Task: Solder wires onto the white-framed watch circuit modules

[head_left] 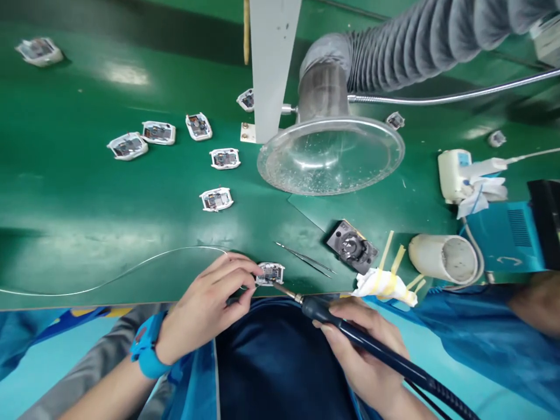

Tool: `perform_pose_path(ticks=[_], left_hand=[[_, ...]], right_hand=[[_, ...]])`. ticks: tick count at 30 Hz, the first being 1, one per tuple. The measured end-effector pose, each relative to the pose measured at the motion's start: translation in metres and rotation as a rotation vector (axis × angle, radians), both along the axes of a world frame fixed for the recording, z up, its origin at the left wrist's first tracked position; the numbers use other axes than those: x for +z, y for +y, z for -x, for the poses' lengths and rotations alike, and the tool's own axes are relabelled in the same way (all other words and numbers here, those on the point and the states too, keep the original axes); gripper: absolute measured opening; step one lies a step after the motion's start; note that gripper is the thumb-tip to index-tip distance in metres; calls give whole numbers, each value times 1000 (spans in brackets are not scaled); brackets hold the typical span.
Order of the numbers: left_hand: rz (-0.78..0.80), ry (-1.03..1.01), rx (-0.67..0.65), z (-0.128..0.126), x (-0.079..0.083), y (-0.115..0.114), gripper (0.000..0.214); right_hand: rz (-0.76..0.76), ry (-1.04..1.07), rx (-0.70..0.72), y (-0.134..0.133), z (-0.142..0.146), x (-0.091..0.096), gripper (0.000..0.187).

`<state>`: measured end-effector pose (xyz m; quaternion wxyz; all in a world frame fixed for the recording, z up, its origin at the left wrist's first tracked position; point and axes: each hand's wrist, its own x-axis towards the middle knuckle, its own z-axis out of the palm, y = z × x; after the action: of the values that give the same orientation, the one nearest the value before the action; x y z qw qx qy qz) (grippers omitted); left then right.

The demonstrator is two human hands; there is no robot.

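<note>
My left hand (210, 303) pinches a thin solder wire (131, 269) and rests its fingertips against a small white-framed circuit module (270, 273) at the near edge of the green table (87, 221). My right hand (359, 344) grips a black soldering iron (350, 332), whose tip touches the module's right side. A blue wrist strap (149, 347) circles my left wrist.
Several more white modules (216, 199) lie scattered on the table. A clear fume hood (332, 153) on a grey hose hangs ahead. Tweezers (306, 259), a black fixture (352, 247), a yellow-stained cloth (385, 284), a white tube (444, 258) and a blue unit (507, 233) sit to the right.
</note>
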<state>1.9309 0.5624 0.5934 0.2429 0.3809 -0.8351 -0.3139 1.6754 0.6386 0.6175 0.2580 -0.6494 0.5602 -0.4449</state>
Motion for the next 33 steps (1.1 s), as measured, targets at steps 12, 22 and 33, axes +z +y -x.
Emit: perform_pose_path(ticks=[12,22,33], left_hand=[[-52,5,-27,-4,-3,0,18],[-16,-10,-29,-4,-3,0,17],[-75,40,27,-3,-3,0,16]], right_hand=[[-90,308,134,-12,-1,9,24],[-121,298,124,-12,-4,9,21],[-119,208,31,-4,-5,2,20]])
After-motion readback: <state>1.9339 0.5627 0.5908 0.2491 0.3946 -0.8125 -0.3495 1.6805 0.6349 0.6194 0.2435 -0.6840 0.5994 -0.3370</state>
